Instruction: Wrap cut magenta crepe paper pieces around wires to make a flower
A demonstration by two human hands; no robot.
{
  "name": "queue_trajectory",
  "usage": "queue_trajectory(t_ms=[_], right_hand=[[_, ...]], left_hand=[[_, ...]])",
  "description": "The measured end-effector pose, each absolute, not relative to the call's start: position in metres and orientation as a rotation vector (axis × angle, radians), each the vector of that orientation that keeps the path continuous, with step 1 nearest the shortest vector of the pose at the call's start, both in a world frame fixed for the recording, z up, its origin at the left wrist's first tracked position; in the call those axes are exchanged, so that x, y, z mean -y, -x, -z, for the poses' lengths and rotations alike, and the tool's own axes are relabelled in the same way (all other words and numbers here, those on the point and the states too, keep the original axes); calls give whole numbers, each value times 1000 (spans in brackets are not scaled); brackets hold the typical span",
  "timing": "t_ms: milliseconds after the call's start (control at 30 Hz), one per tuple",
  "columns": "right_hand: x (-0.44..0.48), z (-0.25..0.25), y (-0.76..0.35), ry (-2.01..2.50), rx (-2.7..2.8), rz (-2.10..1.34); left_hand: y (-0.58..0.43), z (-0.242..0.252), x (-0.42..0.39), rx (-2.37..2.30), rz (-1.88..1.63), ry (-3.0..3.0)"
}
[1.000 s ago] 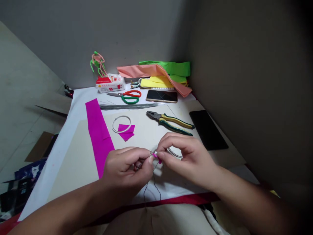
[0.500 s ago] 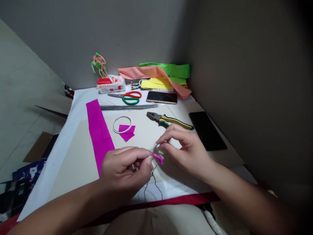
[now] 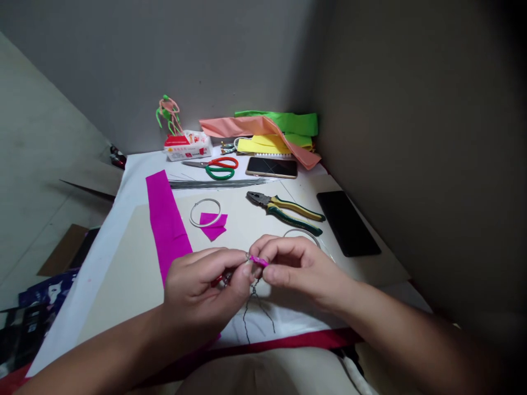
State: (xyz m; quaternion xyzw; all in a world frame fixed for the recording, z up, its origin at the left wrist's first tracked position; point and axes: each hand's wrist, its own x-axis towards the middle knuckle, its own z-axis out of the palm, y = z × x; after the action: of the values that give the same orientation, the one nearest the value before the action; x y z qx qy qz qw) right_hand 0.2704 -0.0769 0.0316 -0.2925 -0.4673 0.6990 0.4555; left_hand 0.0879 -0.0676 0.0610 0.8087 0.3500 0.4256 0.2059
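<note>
Magenta paper scrap (image 3: 258, 261) between left hand (image 3: 201, 288) and right hand (image 3: 298, 269), ends hidden

We log a bare left forearm (image 3: 94, 351) and left hand (image 3: 197, 291), a bare right forearm (image 3: 403, 323) and right hand (image 3: 300, 269), with short plain nails (image 3: 248, 269). Below, we note a beige garment (image 3: 263, 376) with a white cord (image 3: 358, 378). Whether the red band (image 3: 263, 343) above it is worn, we cannot tell.

On the bench (image 3: 135, 175), scissors (image 3: 214, 167) lie left of a smartphone (image 3: 272, 167), both behind the pliers (image 3: 284, 214); a wire ring (image 3: 205, 213) sits left of the pliers, just beside a crepe paper strip (image 3: 167, 225), with a flat panel (image 3: 348, 222) to the pliers' right
</note>
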Motion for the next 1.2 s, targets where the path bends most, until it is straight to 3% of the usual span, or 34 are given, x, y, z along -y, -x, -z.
queue_trajectory(t_ms=[267, 867, 1200], right_hand=[[81, -31, -265, 677, 891, -1763], [82, -34, -266, 897, 991, -1566], [80, -33, -261, 834, 737, -1779]], left_hand=[[-85, -57, 66, -1052, -1094, -2287], [-85, -62, 66, -1066, -1071, -2270], [-87, -63, 68, -1091, -913, -2166]])
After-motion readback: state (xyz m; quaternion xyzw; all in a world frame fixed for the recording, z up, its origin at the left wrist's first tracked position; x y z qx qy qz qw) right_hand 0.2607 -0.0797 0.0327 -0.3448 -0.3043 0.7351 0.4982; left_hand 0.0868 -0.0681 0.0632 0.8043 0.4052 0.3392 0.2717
